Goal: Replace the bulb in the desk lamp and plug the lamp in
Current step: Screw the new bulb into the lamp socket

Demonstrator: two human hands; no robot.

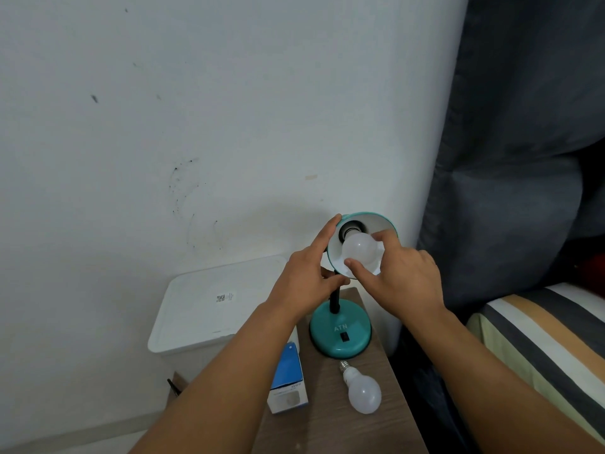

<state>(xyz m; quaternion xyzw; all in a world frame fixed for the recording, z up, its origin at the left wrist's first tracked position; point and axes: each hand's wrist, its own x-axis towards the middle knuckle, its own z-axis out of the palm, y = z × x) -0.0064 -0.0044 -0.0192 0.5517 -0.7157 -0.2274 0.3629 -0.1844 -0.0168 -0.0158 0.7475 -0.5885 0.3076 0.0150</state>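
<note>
A teal desk lamp (340,332) stands on a small wooden table, its shade (370,221) tilted up toward me. A white bulb (361,249) sits in the shade at the socket, and my right hand (402,276) grips it with thumb and fingers. My left hand (307,276) holds the left rim of the shade, with the thumb near the black neck. A second white bulb (361,389) lies on the table in front of the lamp base, its screw cap pointing toward the lamp. The lamp's cord and plug are hidden.
A blue and white bulb box (288,385) lies at the wooden table's (330,427) left edge. A white lidded bin (209,309) stands to the left against the wall. A grey curtain (510,158) hangs on the right, above a striped bed (550,335).
</note>
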